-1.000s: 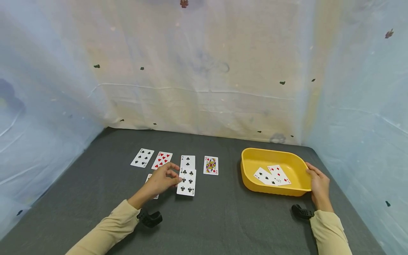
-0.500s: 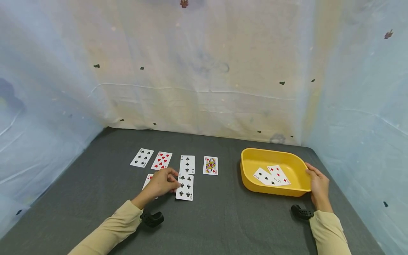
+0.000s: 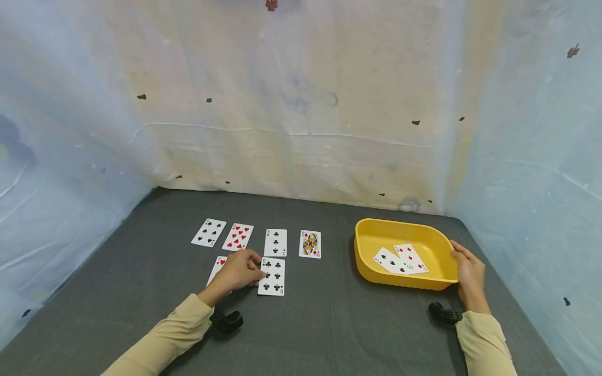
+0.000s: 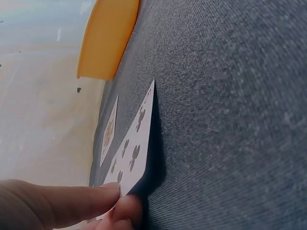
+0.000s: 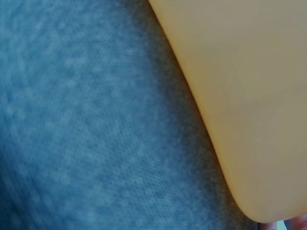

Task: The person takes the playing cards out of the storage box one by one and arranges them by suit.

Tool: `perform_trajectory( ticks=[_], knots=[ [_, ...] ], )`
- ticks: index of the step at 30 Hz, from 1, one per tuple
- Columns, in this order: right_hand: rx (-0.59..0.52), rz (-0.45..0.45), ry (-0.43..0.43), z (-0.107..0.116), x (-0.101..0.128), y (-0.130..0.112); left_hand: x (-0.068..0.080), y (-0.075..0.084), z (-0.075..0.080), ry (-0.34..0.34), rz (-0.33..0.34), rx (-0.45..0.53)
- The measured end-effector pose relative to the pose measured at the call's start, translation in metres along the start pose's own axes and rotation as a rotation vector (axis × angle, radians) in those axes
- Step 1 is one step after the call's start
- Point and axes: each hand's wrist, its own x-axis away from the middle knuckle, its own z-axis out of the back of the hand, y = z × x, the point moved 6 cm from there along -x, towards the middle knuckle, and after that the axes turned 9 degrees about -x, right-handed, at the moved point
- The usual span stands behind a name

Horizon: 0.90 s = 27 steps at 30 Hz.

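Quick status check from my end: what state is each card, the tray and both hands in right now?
six of clubs: face up, edge pinched by the left hand, one side lifted off the mat.
left hand: pinching that card.
yellow tray: upright on the mat, holding two face-up cards.
right hand: gripping the tray's right rim.
four cards in the back row: flat, face up.
red card: face up, partly under the left hand.

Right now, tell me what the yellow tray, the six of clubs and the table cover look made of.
Yellow tray: likely plastic, smooth, uniform, rounded moulded rim. Six of clubs: thin, glossy printed card; its edge lifts stiffly in the left hand. Table cover: grey woven fabric, visible matte weave.
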Motion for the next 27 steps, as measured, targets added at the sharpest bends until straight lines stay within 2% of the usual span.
perform_trajectory(
  ticks=[12,27],
  knots=[
    [0.027,-0.011,-0.006,-0.0071,0.0010,0.0000,0.0018,-0.0013,0.0034,-0.018,0.043,-0.008],
    [0.010,-0.038,-0.008,0.0001,0.0006,0.0018,0.0015,0.0042,0.0023,-0.029,0.035,-0.033]
  ],
)
